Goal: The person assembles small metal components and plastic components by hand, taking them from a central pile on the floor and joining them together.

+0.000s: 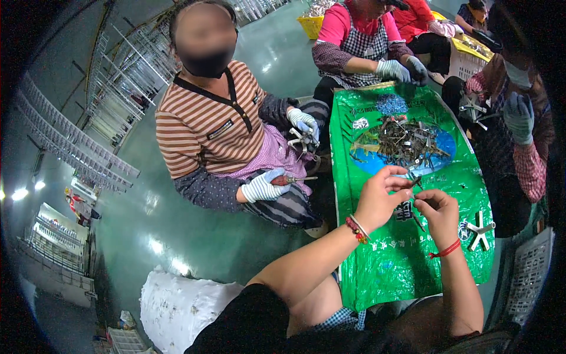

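Hands meet above a green plastic sheet (407, 259) spread on the floor. The person's left hand (380, 197), with a beaded bracelet at the wrist, curls its fingers and pinches a small thin metal piece (414, 183) between thumb and fingertips. The right hand (437, 209), with a red cord at the wrist, is also curled, its fingertips pressed together on the same small part; the part is too tiny to make out beyond a dark, narrow shape. It sits between the two hands, just above the middle of the sheet.

A loose heap of dark metal parts (404, 141) lies on the far half of the sheet. A white cross-shaped piece (479, 229) lies near the sheet's right edge, just beside the right wrist. A yellow crate (312, 25) stands beyond the sheet, and a pale slatted basket (533, 277) sits at the lower right.

Other people sit close around the sheet. One in a striped top, at the left, wears white gloves and holds a red-handled tool (289, 180). Bare green sheet lies open below the hands.
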Demonstrator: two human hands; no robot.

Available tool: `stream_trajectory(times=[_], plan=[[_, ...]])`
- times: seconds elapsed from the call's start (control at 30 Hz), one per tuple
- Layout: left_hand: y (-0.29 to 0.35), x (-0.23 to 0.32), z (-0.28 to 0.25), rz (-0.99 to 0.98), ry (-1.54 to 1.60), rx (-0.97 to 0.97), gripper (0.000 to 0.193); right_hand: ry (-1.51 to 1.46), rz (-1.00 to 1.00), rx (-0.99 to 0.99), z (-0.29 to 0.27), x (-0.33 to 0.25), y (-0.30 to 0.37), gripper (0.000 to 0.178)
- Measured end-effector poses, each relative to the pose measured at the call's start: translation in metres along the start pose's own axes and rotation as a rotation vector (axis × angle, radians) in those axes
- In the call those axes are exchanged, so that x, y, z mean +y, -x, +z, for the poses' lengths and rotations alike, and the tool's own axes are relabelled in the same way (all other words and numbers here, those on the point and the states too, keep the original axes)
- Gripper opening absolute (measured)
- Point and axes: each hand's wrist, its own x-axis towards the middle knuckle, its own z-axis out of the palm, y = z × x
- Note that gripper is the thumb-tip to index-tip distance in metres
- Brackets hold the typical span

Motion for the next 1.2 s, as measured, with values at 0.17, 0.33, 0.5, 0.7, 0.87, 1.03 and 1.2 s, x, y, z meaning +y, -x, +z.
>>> stream_trajectory(times=[0.17,0.33,0.5,0.7,0.87,1.03,1.2], plan=[[0.001,-0.004,-0.006,-0.03,-0.01,-0.066,0.036,0.031,0.078,-0.053,-0.001,-0.003,-0.001,0.008],[-0.005,-0.011,-0.003,-0.15,0.103,-0.027,0.024,0.169,-0.029,-0.079,-0.007,-0.003,0.001,0.01],[-0.004,0.0,-0.011,-0.202,0.214,0.038,0.022,0.008,-0.019,-0.052,-0.001,0.0,-0.006,0.017],[-0.002,-0.002,-0.002,-0.291,0.319,0.01,0.019,0.01,0.043,-0.061,-0.009,0.006,-0.001,0.017],[-0.013,-0.006,-0.022,-0.21,0.307,0.047,0.018,-0.148,-0.042,0.013,-0.002,0.013,-0.003,0.021],[-0.024,0.0,-0.047,-0.061,0.371,0.203,0.018,0.516,-0.329,-0.2,0.0,0.016,0.001,0.021],[-0.023,0.001,-0.051,-0.041,0.384,0.236,0.018,0.834,-0.483,-0.257,0.022,0.024,0.008,0.015]])
